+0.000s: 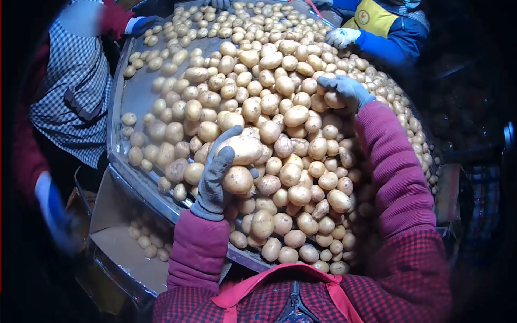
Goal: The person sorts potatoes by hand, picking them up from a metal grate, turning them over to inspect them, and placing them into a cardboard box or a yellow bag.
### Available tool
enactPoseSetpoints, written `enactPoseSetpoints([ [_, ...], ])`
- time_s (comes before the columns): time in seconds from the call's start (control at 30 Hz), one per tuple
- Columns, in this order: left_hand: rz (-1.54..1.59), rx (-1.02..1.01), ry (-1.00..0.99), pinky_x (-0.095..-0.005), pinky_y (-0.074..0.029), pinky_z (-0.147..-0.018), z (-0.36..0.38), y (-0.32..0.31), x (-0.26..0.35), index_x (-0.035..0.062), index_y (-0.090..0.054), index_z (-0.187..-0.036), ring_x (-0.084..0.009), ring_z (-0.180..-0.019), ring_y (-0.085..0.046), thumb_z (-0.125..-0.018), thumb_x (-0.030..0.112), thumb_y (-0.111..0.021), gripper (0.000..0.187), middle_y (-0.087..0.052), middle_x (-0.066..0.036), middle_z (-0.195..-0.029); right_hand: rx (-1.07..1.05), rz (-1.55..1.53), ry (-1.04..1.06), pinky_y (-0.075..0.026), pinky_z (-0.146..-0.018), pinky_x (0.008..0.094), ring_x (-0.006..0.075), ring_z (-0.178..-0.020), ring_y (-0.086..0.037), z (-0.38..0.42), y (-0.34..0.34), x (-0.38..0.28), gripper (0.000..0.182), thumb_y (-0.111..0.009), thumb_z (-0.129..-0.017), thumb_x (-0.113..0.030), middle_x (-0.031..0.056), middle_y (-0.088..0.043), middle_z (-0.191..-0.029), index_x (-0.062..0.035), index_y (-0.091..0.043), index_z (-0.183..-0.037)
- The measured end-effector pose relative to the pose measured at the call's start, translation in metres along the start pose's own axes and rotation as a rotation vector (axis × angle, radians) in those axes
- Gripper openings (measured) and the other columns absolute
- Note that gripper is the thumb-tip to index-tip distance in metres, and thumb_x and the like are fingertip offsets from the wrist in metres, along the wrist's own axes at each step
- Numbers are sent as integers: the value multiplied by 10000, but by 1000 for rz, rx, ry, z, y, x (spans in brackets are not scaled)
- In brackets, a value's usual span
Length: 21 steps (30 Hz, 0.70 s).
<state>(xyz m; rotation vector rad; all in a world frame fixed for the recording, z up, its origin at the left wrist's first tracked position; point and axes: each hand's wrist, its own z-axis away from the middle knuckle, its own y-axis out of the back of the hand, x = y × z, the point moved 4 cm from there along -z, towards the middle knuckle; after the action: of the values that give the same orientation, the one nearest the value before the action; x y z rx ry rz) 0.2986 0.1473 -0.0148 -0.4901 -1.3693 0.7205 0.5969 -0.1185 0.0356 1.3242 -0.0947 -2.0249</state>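
Observation:
My left hand (211,185), in a grey glove, is closed around potatoes at the near left of the heap. A large potato (243,149) lies between its thumb and fingers, and a rounder potato (238,180) sits against the palm just below. Further off to the right, my right hand (349,90), also gloved, has its fingers curled over a potato (334,99) on the heap. The underside of that grip is hidden. Loose pale-yellow potatoes of mixed sizes (296,116) surround both hands.
The potatoes rest on a metal table (119,110) with a raised edge. A cardboard box (116,215) with several potatoes stands below its left side. One person in a checked apron (72,89) is at the left; another's gloved hand (342,37) touches the heap at the far right.

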Motion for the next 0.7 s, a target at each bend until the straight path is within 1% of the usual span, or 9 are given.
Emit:
enactPoseSetpoints([
  [0.03, -30, -13, -16, -375, -610, -856, 0, -1, 1, 32, -422, -1540, -242, -1176, -641, -975, 490, -659, 765, -557, -138, -1401, -97, -88, -32, -475, -701, 257, 105, -678, -548, 2, -8, -3, 302, -713, -957, -407, -5, -662, -823, -106, -724, -947],
  [0.07, -25, 20, 9, -315, -595, -864, 2, -5, 3, 38, -415, -1557, -193, -1189, -634, -975, 509, -614, 775, -594, -115, -1401, 6, 52, 0, -482, -688, 253, 98, -713, -564, 11, -2, -9, 301, -727, -962, -390, -5, -675, -877, -90, -728, -979],
  [0.2, -50, 17, -7, -297, -600, -840, 0, 2, -1, 60, -417, -1559, -181, -1158, -652, -953, 498, -658, 786, -605, -107, -1394, 172, -92, 155, -477, -644, 258, 88, -753, -565, 20, -7, -5, 339, -760, -962, -398, -13, -671, -947, -69, -726, -1040],
  [0.3, -5, -2, 7, -376, -571, -999, 0, -2, -1, 16, -427, -1532, -247, -1249, -619, -973, 445, -657, 741, -557, -140, -1418, 0, -54, 130, -467, -664, 249, 82, -753, -539, 13, -14, -14, 333, -735, -977, -407, -16, -638, -904, -79, -696, -1021],
  [0.4, -42, 40, 21, -364, -600, -926, 1, -12, 2, 25, -398, -1554, -246, -1224, -641, -983, 468, -632, 760, -572, -141, -1413, -131, -272, 51, -485, -638, 274, 92, -746, -562, 11, -22, -5, 270, -679, -982, -351, 0, -637, -886, -81, -681, -982],
  [0.47, -44, 45, 16, -357, -610, -887, 0, -13, 3, 26, -394, -1557, -235, -1195, -656, -984, 478, -628, 767, -593, -134, -1389, -76, -373, -75, -544, -726, 285, 119, -842, -636, 18, -26, -8, 310, -690, -971, -382, 8, -671, -937, -79, -702, -1036],
  [0.5, -46, 43, 14, -353, -611, -875, 0, -11, 2, 26, -392, -1559, -230, -1184, -662, -984, 482, -629, 771, -602, -130, -1377, -40, -361, -42, -593, -794, 361, 203, -912, -691, 17, -21, -8, 442, -760, -931, -389, 107, -721, -1083, -20, -705, -1168],
  [0.6, -122, 8, -70, -347, -614, -857, -2, -3, -1, 26, -390, -1562, -218, -1160, -670, -985, 506, -632, 789, -621, -130, -1343, -1, -382, 111, -590, -808, 328, 171, -954, -688, 12, -12, 5, 442, -739, -949, -431, 60, -721, -1098, -73, -701, -1206],
  [0.7, -367, -62, -284, -359, -611, -888, 1, 1, 1, 23, -396, -1559, -226, -1202, -646, -1006, 497, -613, 760, -588, -143, -1382, 43, -632, 58, -612, -789, 354, 208, -1003, -721, 49, -8, 2, 548, -727, -950, -518, 79, -732, -1148, -101, -662, -1298],
])
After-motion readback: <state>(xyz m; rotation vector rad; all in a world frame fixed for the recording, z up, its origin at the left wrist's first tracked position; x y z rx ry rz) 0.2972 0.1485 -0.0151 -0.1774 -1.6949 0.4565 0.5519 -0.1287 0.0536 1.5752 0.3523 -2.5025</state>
